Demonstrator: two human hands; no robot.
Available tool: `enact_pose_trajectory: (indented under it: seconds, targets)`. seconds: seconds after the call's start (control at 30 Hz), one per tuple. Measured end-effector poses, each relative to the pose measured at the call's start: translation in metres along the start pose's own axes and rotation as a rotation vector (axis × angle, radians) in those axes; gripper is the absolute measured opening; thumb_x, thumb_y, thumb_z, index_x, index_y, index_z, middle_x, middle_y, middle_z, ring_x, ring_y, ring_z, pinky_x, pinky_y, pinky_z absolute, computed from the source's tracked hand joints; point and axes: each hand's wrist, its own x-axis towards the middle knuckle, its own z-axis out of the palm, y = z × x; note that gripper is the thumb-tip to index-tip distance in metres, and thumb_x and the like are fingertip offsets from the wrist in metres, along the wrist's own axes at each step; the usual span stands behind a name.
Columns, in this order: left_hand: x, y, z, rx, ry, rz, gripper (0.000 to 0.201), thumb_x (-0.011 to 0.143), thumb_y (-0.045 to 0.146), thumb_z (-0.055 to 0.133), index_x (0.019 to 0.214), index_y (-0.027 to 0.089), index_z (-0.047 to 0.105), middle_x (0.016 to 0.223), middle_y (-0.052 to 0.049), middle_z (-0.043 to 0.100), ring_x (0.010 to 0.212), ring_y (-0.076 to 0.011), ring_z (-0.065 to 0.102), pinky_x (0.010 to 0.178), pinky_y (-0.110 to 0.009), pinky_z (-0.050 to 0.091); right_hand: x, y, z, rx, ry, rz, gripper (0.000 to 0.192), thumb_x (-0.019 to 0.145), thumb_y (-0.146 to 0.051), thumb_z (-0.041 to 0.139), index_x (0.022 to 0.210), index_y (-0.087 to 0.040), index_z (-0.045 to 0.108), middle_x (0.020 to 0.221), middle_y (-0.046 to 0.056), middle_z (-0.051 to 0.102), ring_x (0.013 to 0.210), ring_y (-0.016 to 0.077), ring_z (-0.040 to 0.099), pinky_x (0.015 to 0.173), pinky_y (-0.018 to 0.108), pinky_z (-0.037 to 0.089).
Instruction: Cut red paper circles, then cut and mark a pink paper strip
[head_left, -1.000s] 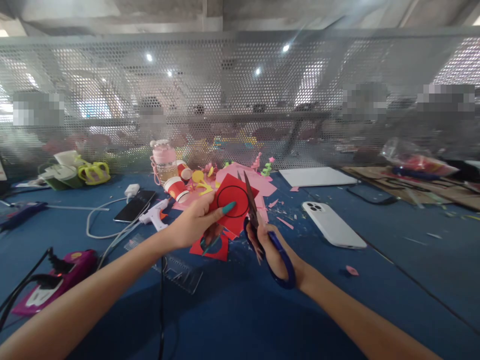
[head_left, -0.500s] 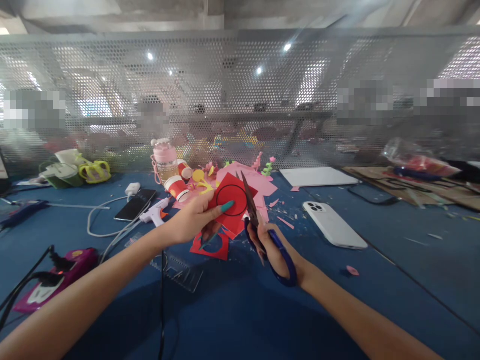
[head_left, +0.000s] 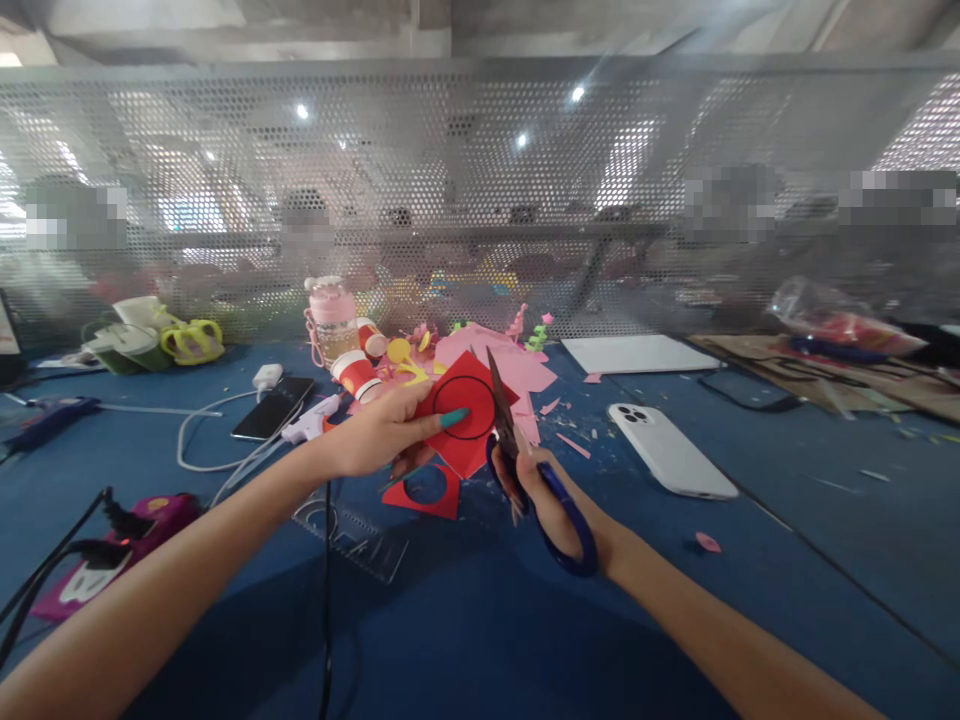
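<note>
Left hand: your left hand [head_left: 382, 435] is clamped on the red paper [head_left: 466, 412], thumb on top beside the drawn circle, and holds it up above the middle of the surface [head_left: 480, 620].
Right hand: your right hand [head_left: 541, 492] is closed through the blue handles of the scissors [head_left: 525, 462]; the blades point up along the right edge of the paper.
Cutting: I think it is best to follow the black line with short cuts, using the deep part of the blades.
Turning: turn the paper with the left hand, not the scissors, and keep the thumb away from the line.
Below: a red scrap [head_left: 429, 490] with a round hole lies on the surface under the paper.
Near: a white phone [head_left: 670, 450] lies to the right, well apart.
</note>
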Motion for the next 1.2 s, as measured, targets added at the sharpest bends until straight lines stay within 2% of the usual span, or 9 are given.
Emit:
enact_pose_trajectory:
  seconds: [0.13,0.37,0.47,0.6,0.7,1.07,1.2]
  targets:
    - [-0.0001,0.0014,-0.0003,0.004,-0.004,-0.008,0.022,0.088,0.034,0.051,0.098,0.016,0.044,0.051,0.009,0.05,0.034,-0.0045,0.043,0.033,-0.016,0.031,-0.0019,0.0021,0.0013,0.028,0.023,0.033,0.057,0.075,-0.081,0.032,0.067,-0.024,0.038,0.053,-0.006,0.035,0.04,0.0103,0.037,0.036,0.024,0.036]
    - [-0.0021,0.0056,-0.0023,0.025,-0.018,-0.032,0.012,0.091,0.028,0.048,0.087,0.018,0.043,0.049,0.008,0.05,0.034,-0.0037,0.042,0.034,-0.015,0.03,-0.0034,0.0043,0.0009,0.033,-0.003,0.068,0.056,0.077,-0.079,0.031,0.075,-0.024,0.043,0.049,-0.008,0.031,0.035,0.0105,0.035,0.034,0.025,0.033]
    - [-0.0018,0.0058,-0.0048,0.022,-0.03,-0.031,0.009,0.091,0.025,0.047,0.091,0.016,0.045,0.049,0.008,0.049,0.033,-0.0036,0.04,0.034,-0.015,0.029,-0.0033,0.002,0.0002,0.013,-0.022,0.057,0.058,0.077,-0.079,0.031,0.08,-0.023,0.046,0.05,-0.008,0.032,0.036,0.0103,0.035,0.035,0.025,0.033]
    - [-0.0006,0.0046,-0.0077,0.029,-0.064,-0.032,0.012,0.09,0.026,0.047,0.097,0.015,0.046,0.048,0.008,0.049,0.033,-0.0041,0.039,0.033,-0.016,0.028,-0.0016,-0.0019,-0.0013,-0.004,-0.035,0.029,0.058,0.077,-0.079,0.031,0.072,-0.022,0.043,0.052,-0.006,0.037,0.04,0.0103,0.038,0.039,0.025,0.036]
    - [-0.0008,0.0043,-0.0086,0.029,-0.092,-0.046,0.01,0.09,0.026,0.048,0.093,0.017,0.045,0.048,0.009,0.049,0.032,-0.004,0.037,0.033,-0.016,0.028,-0.0001,-0.003,-0.0022,-0.025,-0.063,0.008,0.059,0.077,-0.079,0.03,0.066,-0.022,0.042,0.051,-0.005,0.039,0.044,0.0118,0.041,0.043,0.027,0.04]
    - [-0.001,0.0048,-0.0086,0.03,-0.108,-0.009,0.014,0.089,0.028,0.051,0.081,0.018,0.044,0.046,0.008,0.046,0.034,-0.0035,0.037,0.032,-0.014,0.027,-0.0019,0.0015,-0.0004,-0.017,-0.063,0.007,0.057,0.077,-0.079,0.029,0.07,-0.024,0.042,0.053,-0.006,0.037,0.043,0.0118,0.038,0.04,0.026,0.036]
    - [-0.002,0.0051,-0.01,0.032,-0.114,-0.013,0.013,0.088,0.028,0.051,0.083,0.018,0.044,0.046,0.009,0.046,0.033,-0.0028,0.036,0.032,-0.014,0.027,-0.0024,0.0023,-0.0004,-0.01,-0.05,0.027,0.057,0.078,-0.078,0.029,0.072,-0.023,0.043,0.051,-0.007,0.035,0.041,0.0112,0.036,0.039,0.026,0.034]
